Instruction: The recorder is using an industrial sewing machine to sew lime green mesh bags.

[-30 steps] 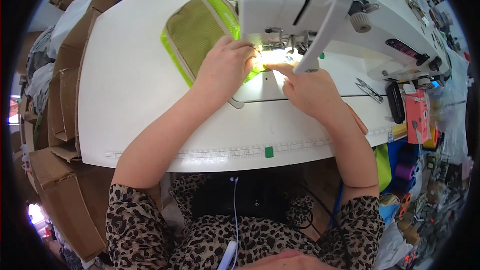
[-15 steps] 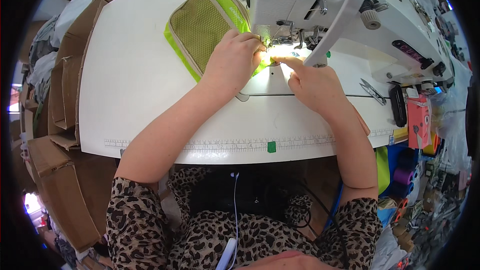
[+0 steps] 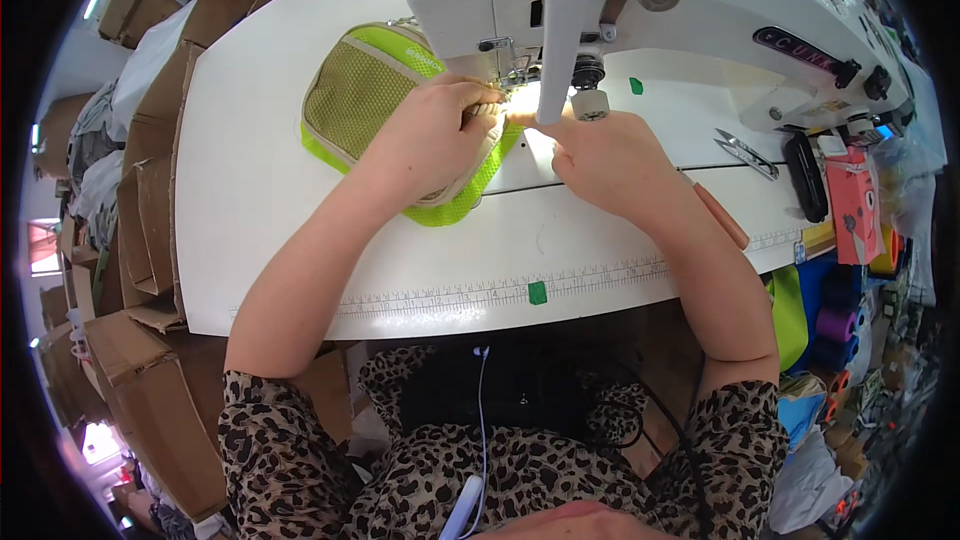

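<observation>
Head view: our left hand (image 3: 425, 140) pinches the green pouch (image 3: 350, 100) beneath it; the grip of our right hand (image 3: 615, 162) we cannot tell; seemingly we position the edge at the sewing machine (image 3: 465, 0) just ahead, next needing steady guiding

Most legible: 1 short row of pale capital letters on the dark plate (image 3: 798, 49) fixed to the arm of the white sewing machine (image 3: 725, 15). Along the front edge of the white table (image 3: 270, 200), 1 long ruler strip (image 3: 600, 278), printed with fine dark graduation lines and small numerals; readable in part to the left of the green tape patch (image 3: 538, 292), fainter toward the left end. On the lime band of the lime-and-olive pouch (image 3: 362, 98), small pale print near the upper edge, too blurred to make out. On the pinkish-red box (image 3: 852, 212) at the right, 1 printed face-like figure.
</observation>
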### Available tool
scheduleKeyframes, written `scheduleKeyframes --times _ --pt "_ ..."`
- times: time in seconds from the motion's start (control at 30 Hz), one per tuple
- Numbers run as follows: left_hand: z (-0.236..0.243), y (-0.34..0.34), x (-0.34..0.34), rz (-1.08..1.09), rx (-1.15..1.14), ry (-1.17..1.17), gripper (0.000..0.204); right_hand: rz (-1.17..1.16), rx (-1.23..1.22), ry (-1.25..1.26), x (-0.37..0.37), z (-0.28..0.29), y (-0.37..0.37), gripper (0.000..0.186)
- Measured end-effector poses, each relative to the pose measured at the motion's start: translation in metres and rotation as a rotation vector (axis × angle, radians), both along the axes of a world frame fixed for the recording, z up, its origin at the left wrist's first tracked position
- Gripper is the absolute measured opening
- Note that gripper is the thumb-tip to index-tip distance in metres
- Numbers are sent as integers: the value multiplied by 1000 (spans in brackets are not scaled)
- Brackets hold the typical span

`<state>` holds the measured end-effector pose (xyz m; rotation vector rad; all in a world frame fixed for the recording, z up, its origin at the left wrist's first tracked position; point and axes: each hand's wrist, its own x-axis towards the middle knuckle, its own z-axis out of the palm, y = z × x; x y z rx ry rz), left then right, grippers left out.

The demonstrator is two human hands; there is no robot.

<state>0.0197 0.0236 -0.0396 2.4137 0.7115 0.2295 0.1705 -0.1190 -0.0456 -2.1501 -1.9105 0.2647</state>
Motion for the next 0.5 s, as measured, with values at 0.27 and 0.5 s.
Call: scheduleKeyframes --times 0.27,0.5 --pt "1 22 -16 -245 -4 -2 28 56 62 -85 -4 -14 3 52" --pt "-11 37 -16 -542 440 -240 26 50 105 -92 -9 -11 3 52"
